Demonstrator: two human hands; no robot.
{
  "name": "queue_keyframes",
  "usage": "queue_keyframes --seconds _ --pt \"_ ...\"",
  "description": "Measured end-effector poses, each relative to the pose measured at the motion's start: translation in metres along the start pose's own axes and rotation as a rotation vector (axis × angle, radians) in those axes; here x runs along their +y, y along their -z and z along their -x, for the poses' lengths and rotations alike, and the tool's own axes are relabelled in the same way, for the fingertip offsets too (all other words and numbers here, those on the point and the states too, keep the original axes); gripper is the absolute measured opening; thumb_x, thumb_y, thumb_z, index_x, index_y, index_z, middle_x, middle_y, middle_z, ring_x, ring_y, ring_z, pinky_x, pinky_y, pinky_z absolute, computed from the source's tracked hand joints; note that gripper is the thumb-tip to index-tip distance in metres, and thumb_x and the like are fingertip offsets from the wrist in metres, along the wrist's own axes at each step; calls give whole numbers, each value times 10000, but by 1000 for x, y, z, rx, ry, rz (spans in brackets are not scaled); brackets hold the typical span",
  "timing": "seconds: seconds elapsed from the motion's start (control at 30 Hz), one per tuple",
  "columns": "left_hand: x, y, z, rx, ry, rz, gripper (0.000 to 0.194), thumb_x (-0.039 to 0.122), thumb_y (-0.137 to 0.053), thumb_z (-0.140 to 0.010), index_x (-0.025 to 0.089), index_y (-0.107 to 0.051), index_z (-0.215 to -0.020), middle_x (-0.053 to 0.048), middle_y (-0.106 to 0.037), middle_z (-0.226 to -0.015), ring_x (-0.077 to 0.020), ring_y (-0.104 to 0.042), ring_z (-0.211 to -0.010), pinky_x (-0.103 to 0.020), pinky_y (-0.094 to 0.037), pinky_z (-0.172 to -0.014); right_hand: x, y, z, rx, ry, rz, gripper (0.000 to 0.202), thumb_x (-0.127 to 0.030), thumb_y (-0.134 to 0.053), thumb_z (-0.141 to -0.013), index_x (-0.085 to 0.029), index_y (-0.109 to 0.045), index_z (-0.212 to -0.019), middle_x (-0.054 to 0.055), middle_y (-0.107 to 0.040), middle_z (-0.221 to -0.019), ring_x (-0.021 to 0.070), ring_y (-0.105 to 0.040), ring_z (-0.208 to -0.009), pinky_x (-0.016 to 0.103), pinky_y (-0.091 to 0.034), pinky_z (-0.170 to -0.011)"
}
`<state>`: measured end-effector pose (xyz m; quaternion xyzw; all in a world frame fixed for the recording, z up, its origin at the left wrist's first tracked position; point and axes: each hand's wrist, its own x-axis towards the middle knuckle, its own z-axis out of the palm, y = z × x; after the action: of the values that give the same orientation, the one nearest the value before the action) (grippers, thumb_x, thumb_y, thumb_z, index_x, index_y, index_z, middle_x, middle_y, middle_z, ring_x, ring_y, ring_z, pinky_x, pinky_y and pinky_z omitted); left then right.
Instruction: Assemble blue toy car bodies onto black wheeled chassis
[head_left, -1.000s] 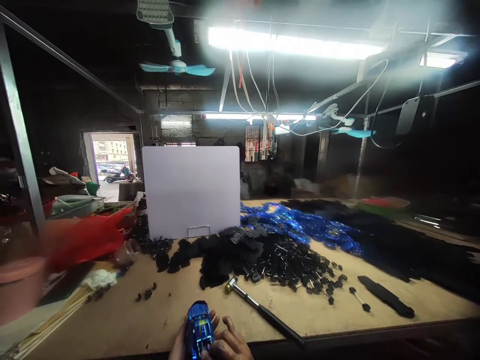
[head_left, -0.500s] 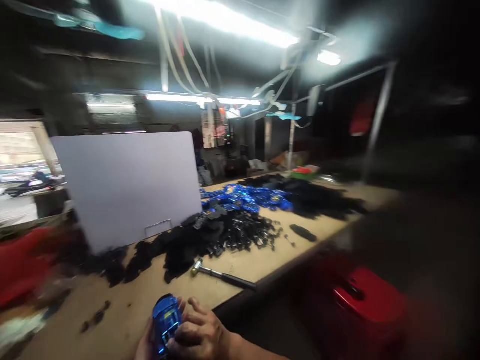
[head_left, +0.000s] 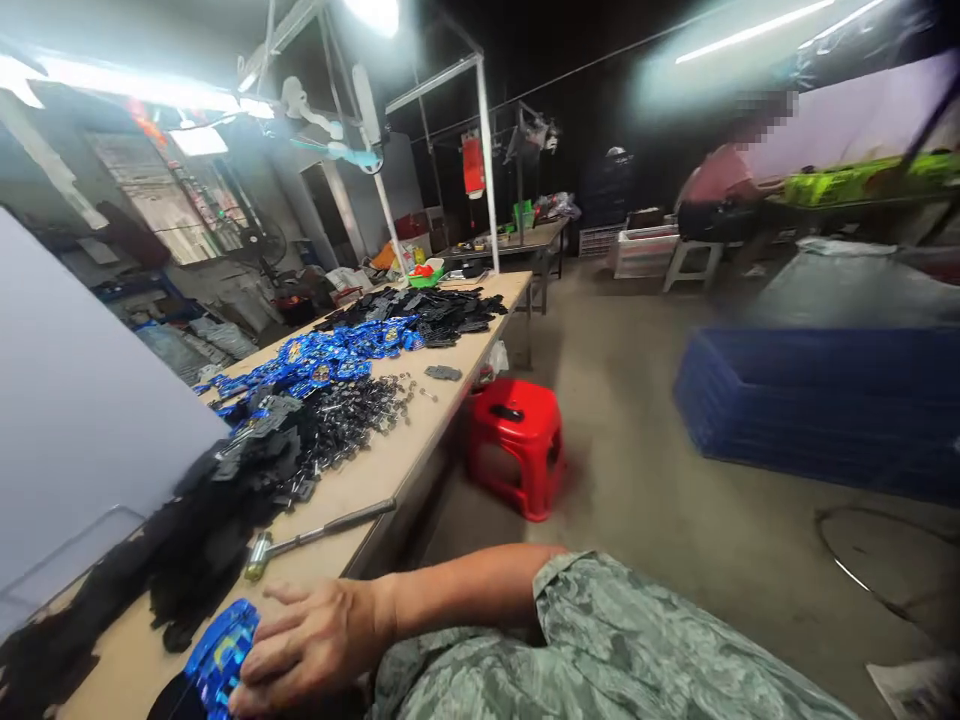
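At the lower left, my right hand (head_left: 311, 640) is closed on a shiny blue toy car body (head_left: 225, 650), its fingertips resting against the near right side of the shell. A black part (head_left: 176, 700) shows at the shell's lower left edge; what it is I cannot make out. My left hand does not show. Just beyond my right hand lies a hammer (head_left: 322, 530) with a metal head and dark handle. Past it spread piles of small black and metal parts (head_left: 352, 420), blue shells (head_left: 322, 350) and flat black pieces (head_left: 442, 315).
The wooden table (head_left: 420, 450) runs away from me, with a white panel (head_left: 82, 430) along its left. A red stool (head_left: 517, 430) stands by its right edge. Blue crates (head_left: 817, 410) sit on the floor at right. A seated person (head_left: 720, 185) is farther back.
My view has swung to the right, bringing the floor, crates and seated person in. My left hand, earlier beside the blue toy car body, has gone out of view; my right hand stays on it.
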<state>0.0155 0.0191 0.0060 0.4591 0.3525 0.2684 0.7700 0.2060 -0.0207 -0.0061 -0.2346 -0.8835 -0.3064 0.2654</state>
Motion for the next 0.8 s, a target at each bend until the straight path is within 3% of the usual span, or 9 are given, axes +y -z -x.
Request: queue_keyframes --seconds 0.1,0.17,0.23,0.33,0.47,0.63,0.8 --pt "-16 10 22 139 -146 169 569 468 -264 -1054 257 -792 -1083 -80 -795 -1036 -259 -741 -1013 -443 -602 -928 0 15 1 235 -87 -73 228 -310 -575 -1023 -214 -782 -1025 38 -761 -991 143 -677 -866 360 -536 -941" --pt "-25 1 42 255 -229 373 596 414 -229 -1065 265 -806 -1066 -66 -820 -957 -245 -771 -965 -442 -595 -953 -2 28 -1 422 -238 -207 245 -237 -526 -1024 -154 -756 -1020 71 -733 -923 158 -663 -872 397 -542 -977" --pt "-25 -17 54 302 -248 609 540 371 -256 -1076 219 -755 -1215 -85 -817 -1040 -235 -774 -996 -443 -562 -1025 -3 37 -3 516 -332 -367 222 -172 -528 -1005 -142 -730 -1090 85 -716 -926 170 -663 -906 428 -545 -995" --pt "-11 -40 55 317 -188 835 536 367 -263 -1088 120 -601 -1423 -141 -794 -1119 -261 -760 -1049 -473 -524 -1073 -8 42 -5 504 -320 -493 278 -80 -570 -955 -167 -701 -1185 67 -711 -931 165 -671 -882 505 -527 -1059" --pt "-5 -52 60 357 -156 898 584 414 -274 -1089 55 -528 -1473 -164 -787 -1097 -262 -765 -990 -421 -536 -1032 -25 36 -2 431 -231 -495 378 -77 -592 -949 -203 -664 -1298 49 -725 -935 172 -698 -908 561 -502 -1109" --pt "-15 -48 68 303 -119 896 642 498 -280 -1075 52 -547 -1452 -178 -777 -1122 -278 -753 -1018 -401 -555 -972 -39 19 0 385 -107 -468 358 -65 -612 -946 -160 -672 -1286 63 -746 -950 194 -718 -943 602 -482 -1139" --pt "-18 -37 71 253 -141 916 688 529 -222 -1070 53 -598 -1397 -201 -764 -1154 -282 -746 -1055 -386 -566 -943 -44 12 -6 374 -98 -487 365 -49 -622 -939 -160 -678 -1282 63 -745 -958 195 -719 -946 601 -494 -1133"
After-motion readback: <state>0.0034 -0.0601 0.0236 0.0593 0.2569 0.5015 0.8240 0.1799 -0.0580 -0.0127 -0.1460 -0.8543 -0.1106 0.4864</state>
